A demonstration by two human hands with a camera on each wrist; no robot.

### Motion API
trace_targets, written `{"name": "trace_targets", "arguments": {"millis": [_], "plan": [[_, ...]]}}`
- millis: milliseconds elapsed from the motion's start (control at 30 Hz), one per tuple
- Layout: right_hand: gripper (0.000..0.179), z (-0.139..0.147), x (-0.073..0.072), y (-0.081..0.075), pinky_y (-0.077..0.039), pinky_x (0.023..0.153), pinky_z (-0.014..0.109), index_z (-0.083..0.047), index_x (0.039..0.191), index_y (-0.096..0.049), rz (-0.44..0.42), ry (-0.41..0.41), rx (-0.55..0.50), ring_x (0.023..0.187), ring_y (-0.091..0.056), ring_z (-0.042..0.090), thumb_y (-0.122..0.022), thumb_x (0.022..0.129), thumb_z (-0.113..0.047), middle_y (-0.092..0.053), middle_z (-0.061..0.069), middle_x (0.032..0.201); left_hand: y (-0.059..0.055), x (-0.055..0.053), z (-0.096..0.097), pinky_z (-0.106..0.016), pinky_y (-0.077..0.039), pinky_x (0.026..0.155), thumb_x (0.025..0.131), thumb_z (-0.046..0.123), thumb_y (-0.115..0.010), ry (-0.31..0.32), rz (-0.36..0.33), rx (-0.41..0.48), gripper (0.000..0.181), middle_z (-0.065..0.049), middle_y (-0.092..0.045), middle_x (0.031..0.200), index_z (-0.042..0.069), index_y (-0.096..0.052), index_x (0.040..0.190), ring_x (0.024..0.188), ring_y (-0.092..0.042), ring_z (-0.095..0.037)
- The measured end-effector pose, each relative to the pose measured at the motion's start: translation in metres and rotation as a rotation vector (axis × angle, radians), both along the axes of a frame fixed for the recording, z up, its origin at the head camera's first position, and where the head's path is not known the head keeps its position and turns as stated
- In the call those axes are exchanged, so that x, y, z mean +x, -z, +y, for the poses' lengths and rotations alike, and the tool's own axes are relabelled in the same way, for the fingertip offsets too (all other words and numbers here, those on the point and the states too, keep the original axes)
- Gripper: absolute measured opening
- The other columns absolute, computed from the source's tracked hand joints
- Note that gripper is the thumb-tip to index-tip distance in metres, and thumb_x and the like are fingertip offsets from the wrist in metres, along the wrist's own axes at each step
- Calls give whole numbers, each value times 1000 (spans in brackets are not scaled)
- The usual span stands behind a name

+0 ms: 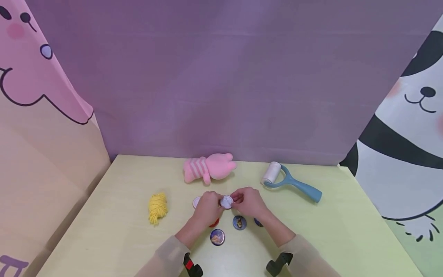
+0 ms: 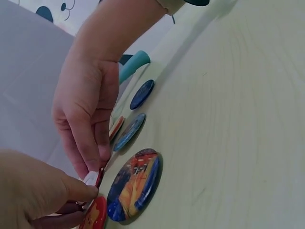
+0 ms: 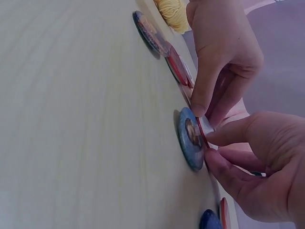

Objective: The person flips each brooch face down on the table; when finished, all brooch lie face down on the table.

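Observation:
Both hands meet at a round button badge [image 1: 226, 202], which shows a pale face in the head view and a thin red edge [image 3: 202, 131] in the right wrist view. My left hand [image 1: 209, 206] pinches its left side, while the right hand [image 1: 248, 202] pinches the opposite side between thumb and fingers. Just below lie a blue badge [image 1: 239, 222] and a blue-and-orange picture badge [image 1: 217, 237]. Partly covered by the left hand are a red badge [image 2: 96, 213] and a pale badge [image 1: 196, 202]. A dark blue badge [image 1: 258, 222] is half hidden by the right wrist.
A pink plush toy [image 1: 212, 168] lies at the back of the pale table [image 1: 114, 238]. Yellow yarn [image 1: 157, 208] sits on the left. A blue-handled lint roller [image 1: 292, 181] rests at the back right. Behind stands a purple backdrop [image 1: 221, 77].

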State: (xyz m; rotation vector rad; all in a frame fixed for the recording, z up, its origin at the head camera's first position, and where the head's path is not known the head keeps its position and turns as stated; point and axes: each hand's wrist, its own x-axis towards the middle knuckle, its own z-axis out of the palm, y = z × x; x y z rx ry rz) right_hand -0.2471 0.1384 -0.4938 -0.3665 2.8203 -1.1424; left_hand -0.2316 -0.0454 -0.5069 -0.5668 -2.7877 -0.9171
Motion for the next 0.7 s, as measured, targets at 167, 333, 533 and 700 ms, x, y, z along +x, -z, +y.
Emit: {"name": "trace_targets", "arguments": {"millis": [167, 333, 533, 700], "plan": [[24, 1, 0, -2, -58, 71, 25, -4, 103, -79, -15, -33, 16, 74, -66, 10, -89, 82, -10, -76, 4, 86, -4, -1, 4, -28, -55, 67, 87, 7, -86, -26, 0, -63, 6, -6, -77, 79, 4, -81, 87, 75, -68, -16], [22, -1, 1, 0, -58, 70, 24, -5, 102, -80, -35, -30, 22, 73, -66, 9, -90, 83, -11, -76, 3, 84, -8, 0, 4, -28, -56, 68, 85, 9, -88, -44, -39, -98, 9, -4, -76, 75, 5, -81, 81, 73, -67, -14], [22, -2, 1, 0, -60, 71, 24, -2, 102, -81, 19, -49, 38, 73, -67, 8, -88, 83, -8, -77, 4, 84, -15, -1, 5, -31, -59, 71, 83, 8, -88, -69, -43, -96, 10, -5, -76, 72, 4, -81, 77, 71, -66, -15], [21, -4, 4, -3, -59, 69, 24, -2, 103, -82, 30, -30, 64, 72, -67, 9, -87, 83, -8, -78, 3, 84, -13, -5, 8, -35, -62, 76, 85, 8, -87, -93, -96, -87, 9, -6, -77, 75, 4, -81, 79, 74, -66, -15]]}}
